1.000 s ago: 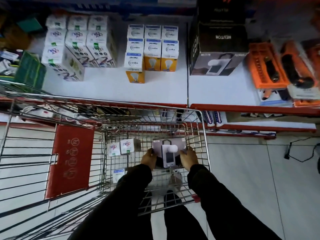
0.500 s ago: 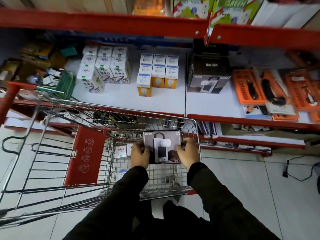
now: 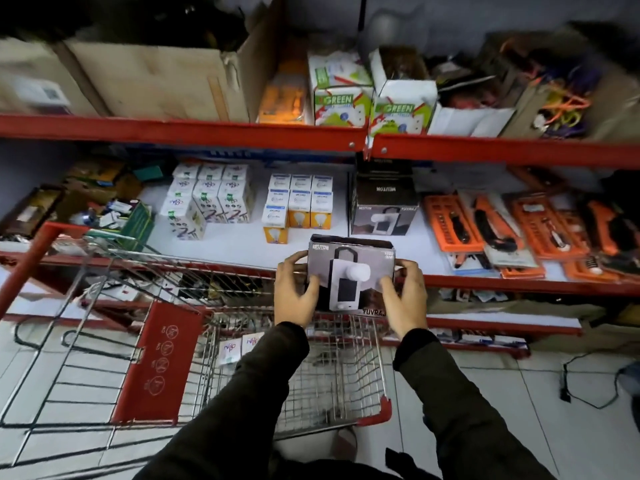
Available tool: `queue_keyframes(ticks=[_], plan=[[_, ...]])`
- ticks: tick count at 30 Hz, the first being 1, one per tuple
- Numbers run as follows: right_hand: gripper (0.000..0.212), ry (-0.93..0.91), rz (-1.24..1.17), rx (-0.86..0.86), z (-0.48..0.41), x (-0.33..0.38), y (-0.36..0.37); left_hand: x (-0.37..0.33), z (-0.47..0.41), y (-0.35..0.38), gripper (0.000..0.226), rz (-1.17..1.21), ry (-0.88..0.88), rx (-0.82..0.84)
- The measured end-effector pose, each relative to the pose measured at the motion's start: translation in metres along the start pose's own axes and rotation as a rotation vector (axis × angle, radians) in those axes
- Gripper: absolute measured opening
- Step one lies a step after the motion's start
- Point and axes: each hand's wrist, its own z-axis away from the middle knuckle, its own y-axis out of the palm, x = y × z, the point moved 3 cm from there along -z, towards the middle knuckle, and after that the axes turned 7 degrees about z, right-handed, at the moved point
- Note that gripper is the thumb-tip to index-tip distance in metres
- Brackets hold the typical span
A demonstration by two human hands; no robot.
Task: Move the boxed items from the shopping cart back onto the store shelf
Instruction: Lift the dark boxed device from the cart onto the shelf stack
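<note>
From the head camera: a person holds a dark lantern box (image 3: 350, 275) above the front of a wire shopping cart (image 3: 349, 372), left hand (image 3: 296, 289) clamped on its left side and right hand (image 3: 405, 296) on its right, fingers of both grasping the carton with its printed face tilted toward the camera. The box is clear of the cart and hangs just short of the red lip of the middle shelf (image 3: 242, 239). A matching stack of the same boxes (image 3: 384, 209) stands on that shelf at about 1 o'clock from the held carton, the bare white shelf in front of it looking like the likely landing spot; the right hand is the nearer one to it. The carton's long axis runs left to right between the palms, so the coming move appears to be a short push forward and slightly right. Two small white boxes (image 3: 242, 344) lie in the cart at 7 o'clock from the held carton
</note>
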Motion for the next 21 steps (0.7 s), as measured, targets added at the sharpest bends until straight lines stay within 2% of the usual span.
queue_keyframes(ticks=[3,7,10,15,21], plan=[[0.042,-0.041,0.002,-0.091,-0.018,-0.001,-0.025,-0.015,-0.015,0.025,0.042,-0.044,0.100,0.097],[0.050,0.001,0.035,-0.120,-0.043,-0.016,-0.046,-0.024,-0.036,0.058,0.051,-0.048,0.120,0.196],[0.056,0.029,0.026,-0.078,-0.059,-0.028,-0.051,-0.016,-0.049,0.084,0.049,-0.042,0.003,0.276],[0.052,0.110,-0.001,0.032,-0.085,-0.044,-0.042,0.012,-0.061,0.115,0.053,-0.008,-0.216,0.357],[0.059,0.183,-0.020,0.147,-0.114,-0.070,-0.021,0.041,-0.069,0.131,0.050,0.010,-0.296,0.376]])
